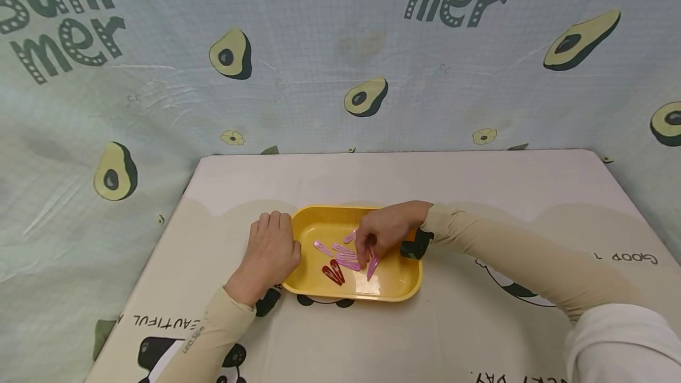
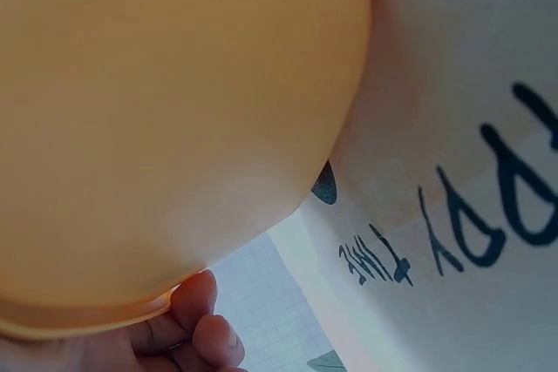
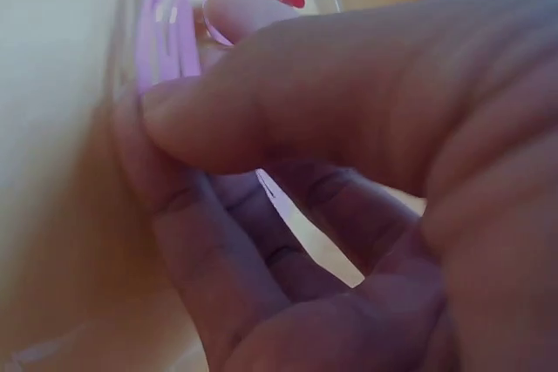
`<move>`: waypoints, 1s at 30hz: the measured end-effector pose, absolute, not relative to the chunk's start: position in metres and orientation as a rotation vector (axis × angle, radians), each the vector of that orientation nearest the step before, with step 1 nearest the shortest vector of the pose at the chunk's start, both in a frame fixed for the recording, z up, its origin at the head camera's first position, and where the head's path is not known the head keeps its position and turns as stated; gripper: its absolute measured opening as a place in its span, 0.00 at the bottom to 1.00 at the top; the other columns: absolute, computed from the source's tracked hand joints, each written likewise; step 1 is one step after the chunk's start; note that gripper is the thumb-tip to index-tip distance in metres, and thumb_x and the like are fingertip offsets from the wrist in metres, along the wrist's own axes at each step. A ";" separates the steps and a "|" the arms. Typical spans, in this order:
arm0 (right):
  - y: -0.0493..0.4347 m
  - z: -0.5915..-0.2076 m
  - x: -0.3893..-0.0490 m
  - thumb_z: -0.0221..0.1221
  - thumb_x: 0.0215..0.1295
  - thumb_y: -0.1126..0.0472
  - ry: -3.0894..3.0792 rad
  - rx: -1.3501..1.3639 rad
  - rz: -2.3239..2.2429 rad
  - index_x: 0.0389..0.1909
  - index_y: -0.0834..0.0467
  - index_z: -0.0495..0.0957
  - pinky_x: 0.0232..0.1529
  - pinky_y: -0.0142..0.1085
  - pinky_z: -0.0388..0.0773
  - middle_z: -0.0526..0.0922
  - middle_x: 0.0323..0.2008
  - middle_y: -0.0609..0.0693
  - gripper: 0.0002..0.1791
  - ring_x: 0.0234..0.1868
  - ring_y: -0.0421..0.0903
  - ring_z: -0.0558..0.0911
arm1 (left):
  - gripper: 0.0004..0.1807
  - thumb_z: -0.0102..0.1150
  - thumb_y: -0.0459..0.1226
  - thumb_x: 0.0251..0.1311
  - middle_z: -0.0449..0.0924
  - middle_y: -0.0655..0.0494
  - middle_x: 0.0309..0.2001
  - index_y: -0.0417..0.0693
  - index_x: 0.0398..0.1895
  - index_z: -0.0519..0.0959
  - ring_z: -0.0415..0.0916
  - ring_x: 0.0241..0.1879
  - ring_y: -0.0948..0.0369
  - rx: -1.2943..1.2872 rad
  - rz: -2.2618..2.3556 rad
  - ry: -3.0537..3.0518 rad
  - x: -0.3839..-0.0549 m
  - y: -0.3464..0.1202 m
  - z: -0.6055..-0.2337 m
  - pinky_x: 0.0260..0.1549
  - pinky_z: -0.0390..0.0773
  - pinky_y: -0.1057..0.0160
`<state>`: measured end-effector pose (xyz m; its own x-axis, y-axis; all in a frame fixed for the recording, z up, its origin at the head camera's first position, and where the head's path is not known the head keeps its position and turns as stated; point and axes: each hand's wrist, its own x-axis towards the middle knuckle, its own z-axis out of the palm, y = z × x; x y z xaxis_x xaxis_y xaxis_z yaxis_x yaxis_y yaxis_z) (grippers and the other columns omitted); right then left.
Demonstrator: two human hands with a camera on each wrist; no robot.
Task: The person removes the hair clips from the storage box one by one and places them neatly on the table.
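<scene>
My right hand (image 1: 385, 230) reaches into a yellow tray (image 1: 399, 291), thumb and a finger pinching a pink snap hair clip (image 1: 372, 268). The right wrist view shows that pink clip (image 3: 168, 28) sticking out past the thumb tip. Several more pink hair clips (image 1: 346, 256) lie on the tray floor, some partly hidden behind my right fingers. Two dark red hair clips (image 1: 333, 272) rest side by side near the front. At the tray's left end my left hand (image 1: 273, 250) grips the rim; its curled fingertips (image 2: 228, 337) show there in the left wrist view.
The tray sits on a table (image 1: 479, 336) covered with a pale printed cloth bearing panda drawings and lettering. Behind the table hangs a light curtain (image 1: 308, 75) patterned with avocados. A black wrist device (image 1: 417, 245) overhangs the tray's right end.
</scene>
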<state>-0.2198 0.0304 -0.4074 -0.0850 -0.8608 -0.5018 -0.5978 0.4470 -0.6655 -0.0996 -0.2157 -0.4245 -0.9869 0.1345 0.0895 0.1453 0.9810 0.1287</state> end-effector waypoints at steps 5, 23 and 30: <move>0.032 -0.408 -0.221 0.59 0.67 0.70 1.768 -1.239 -0.382 0.46 0.49 0.90 0.49 0.26 0.77 0.89 0.43 0.42 0.17 0.41 0.33 0.77 | 0.10 0.53 0.36 0.63 0.61 0.48 0.32 0.36 0.38 0.68 0.57 0.38 0.49 -0.216 -0.207 -3.044 -0.100 -0.216 -0.425 0.42 0.59 0.54; 0.031 -0.407 -0.219 0.58 0.65 0.72 1.716 -1.201 -0.466 0.48 0.51 0.89 0.44 0.26 0.75 0.83 0.36 0.41 0.18 0.38 0.34 0.76 | 0.09 0.54 0.35 0.63 0.61 0.48 0.31 0.37 0.37 0.68 0.57 0.36 0.50 -0.218 -0.207 -3.030 -0.098 -0.216 -0.425 0.40 0.58 0.55; 0.031 -0.408 -0.219 0.56 0.64 0.73 1.684 -1.199 -0.526 0.46 0.53 0.88 0.41 0.26 0.75 0.81 0.30 0.41 0.18 0.34 0.34 0.77 | 0.09 0.53 0.35 0.63 0.61 0.48 0.31 0.36 0.38 0.68 0.56 0.36 0.50 -0.211 -0.208 -3.044 -0.099 -0.216 -0.424 0.40 0.57 0.56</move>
<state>-0.2191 0.0307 -0.4084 -0.0489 -0.8891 -0.4551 -0.4719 0.4221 -0.7741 -0.0988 -0.2156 -0.4241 -0.9870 0.1314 0.0925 0.1428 0.9813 0.1293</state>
